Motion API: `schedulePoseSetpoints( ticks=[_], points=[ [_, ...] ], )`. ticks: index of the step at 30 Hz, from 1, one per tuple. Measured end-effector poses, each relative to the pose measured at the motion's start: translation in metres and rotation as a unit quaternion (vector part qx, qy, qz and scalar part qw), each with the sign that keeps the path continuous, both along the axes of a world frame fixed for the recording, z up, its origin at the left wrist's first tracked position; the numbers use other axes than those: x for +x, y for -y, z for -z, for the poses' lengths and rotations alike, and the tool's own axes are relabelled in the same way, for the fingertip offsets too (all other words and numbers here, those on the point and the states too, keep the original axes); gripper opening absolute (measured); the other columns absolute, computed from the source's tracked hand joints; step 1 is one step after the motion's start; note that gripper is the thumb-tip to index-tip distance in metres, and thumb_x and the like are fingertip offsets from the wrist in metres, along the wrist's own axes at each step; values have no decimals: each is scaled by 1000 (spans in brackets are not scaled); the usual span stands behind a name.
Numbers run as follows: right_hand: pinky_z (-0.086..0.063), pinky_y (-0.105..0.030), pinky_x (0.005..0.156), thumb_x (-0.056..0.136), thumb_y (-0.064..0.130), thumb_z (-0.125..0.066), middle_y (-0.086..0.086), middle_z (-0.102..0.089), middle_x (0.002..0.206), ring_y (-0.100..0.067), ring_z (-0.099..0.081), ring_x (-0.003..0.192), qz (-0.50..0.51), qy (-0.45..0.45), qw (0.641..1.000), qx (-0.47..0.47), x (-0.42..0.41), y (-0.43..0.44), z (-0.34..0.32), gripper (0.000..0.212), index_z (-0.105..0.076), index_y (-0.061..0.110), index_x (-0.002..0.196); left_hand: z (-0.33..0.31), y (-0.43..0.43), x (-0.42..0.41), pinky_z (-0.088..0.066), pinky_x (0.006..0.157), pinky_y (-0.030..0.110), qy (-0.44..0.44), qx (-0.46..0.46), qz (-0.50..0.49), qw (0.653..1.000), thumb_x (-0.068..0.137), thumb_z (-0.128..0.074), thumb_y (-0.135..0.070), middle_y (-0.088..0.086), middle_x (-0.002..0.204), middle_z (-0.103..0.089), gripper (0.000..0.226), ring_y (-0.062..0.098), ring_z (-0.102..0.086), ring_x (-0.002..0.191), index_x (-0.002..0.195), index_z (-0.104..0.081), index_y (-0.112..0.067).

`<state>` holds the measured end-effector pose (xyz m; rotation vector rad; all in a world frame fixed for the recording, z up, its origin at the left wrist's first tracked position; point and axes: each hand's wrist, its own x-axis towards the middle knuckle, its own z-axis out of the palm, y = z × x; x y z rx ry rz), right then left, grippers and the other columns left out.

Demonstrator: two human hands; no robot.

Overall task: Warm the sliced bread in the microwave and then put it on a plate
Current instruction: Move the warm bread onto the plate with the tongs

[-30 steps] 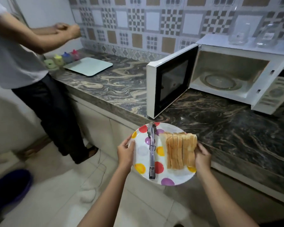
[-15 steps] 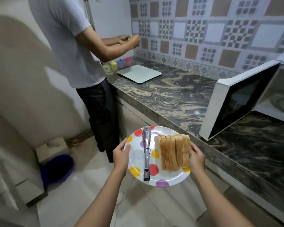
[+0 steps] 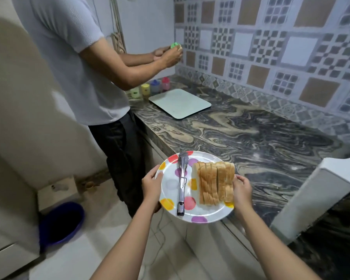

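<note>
Head view: the left hand grips the plate at its 9 o'clock rim and the right hand grips it at 3 o'clock, thumbs over the edge. The sliced bread stands on the plate's 3 o'clock half. The tongs lie 12-to-6 beside it. The plate is held at the front edge of the marbled bench, with the microwave door at 3 o'clock.

A person stands at the marble counter beside a pale board.

Forearms stretched forward, left hand curled in a grip; right hand likewise
</note>
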<state>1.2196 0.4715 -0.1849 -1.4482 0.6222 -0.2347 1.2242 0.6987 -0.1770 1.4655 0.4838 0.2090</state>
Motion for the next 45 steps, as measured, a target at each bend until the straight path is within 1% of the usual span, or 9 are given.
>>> schedulePoseSetpoints(
  ticks=[5, 9, 13, 18, 21, 27, 37, 41, 45],
  points=[
    [-43, -32, 73, 92, 16, -52, -10, -63, 99, -24, -56, 85, 74, -37, 996, -16, 42, 19, 2, 18, -59, 8, 106, 3, 19, 65, -51, 94, 43, -11, 28, 60, 998, 87, -53, -2, 15, 115, -67, 32, 28, -63, 104, 117, -64, -8],
    [-41, -31, 71, 92, 15, -53, -8, -62, 95, -22, -55, 84, 143, -46, 988, -31, 74, 35, 3, 18, -63, 5, 104, 7, 37, 121, -49, 67, 19, -12, 72, 137, 988, 90, -51, -2, 14, 108, -66, 32, 24, -59, 89, 120, -59, -5],
    [-41, -29, 67, 89, 7, -51, -15, -67, 99, -27, -59, 86, 228, -56, 971, -40, 101, 50, 7, 17, -66, 4, 97, 16, 62, 177, -48, 89, 31, -8, 139, 236, 962, 91, -51, -11, 6, 118, -66, 33, 21, -61, 106, 123, -59, -14],
    [-37, -26, 68, 89, 2, -47, -14, -63, 99, -21, -53, 86, 310, -84, 945, -61, 121, 61, 10, 21, -63, -1, 104, 22, 94, 237, -42, 82, 24, 10, 205, 345, 916, 90, -49, -9, 0, 115, -65, 34, 17, -59, 101, 121, -60, -18],
    [-38, -27, 59, 88, 1, -47, -17, -66, 106, -30, -59, 92, 342, -107, 931, -76, 127, 69, 16, 22, -63, -3, 104, 29, 112, 261, -43, 85, 28, 6, 226, 393, 891, 89, -48, -9, 4, 116, -66, 34, 22, -59, 103, 120, -59, -19],
    [-37, -27, 71, 89, 1, -46, -21, -65, 108, -34, -59, 100, 354, -172, 913, -102, 138, 80, 16, 23, -63, -3, 104, 32, 136, 291, -35, 76, 20, 20, 244, 456, 855, 90, -45, -4, 6, 114, -65, 35, 19, -57, 98, 121, -57, -13],
    [-42, -28, 78, 85, 0, -51, -16, -70, 102, -32, -60, 97, 343, -240, 887, -196, 132, 92, 12, 22, -71, 0, 95, 35, 148, 309, -40, 76, 27, 36, 287, 518, 805, 84, -46, 2, 11, 112, -67, 40, 29, -61, 101, 119, -60, -12],
    [-44, -30, 82, 84, 0, -53, -14, -71, 104, -32, -60, 101, 345, -252, 883, -194, 132, 94, 11, 23, -73, 2, 95, 39, 151, 308, -35, 82, 26, 56, 314, 518, 794, 84, -42, 5, 20, 112, -55, 49, 30, -50, 112, 127, -56, -12],
    [-45, -30, 79, 85, -3, -50, -13, -72, 102, -32, -62, 98, 351, -264, 876, -200, 133, 95, 9, 24, -74, 1, 89, 42, 152, 304, -28, 74, 23, 62, 322, 505, 798, 83, -39, 9, 11, 95, -43, 48, 31, -49, 105, 123, -59, -8]
  ],
)
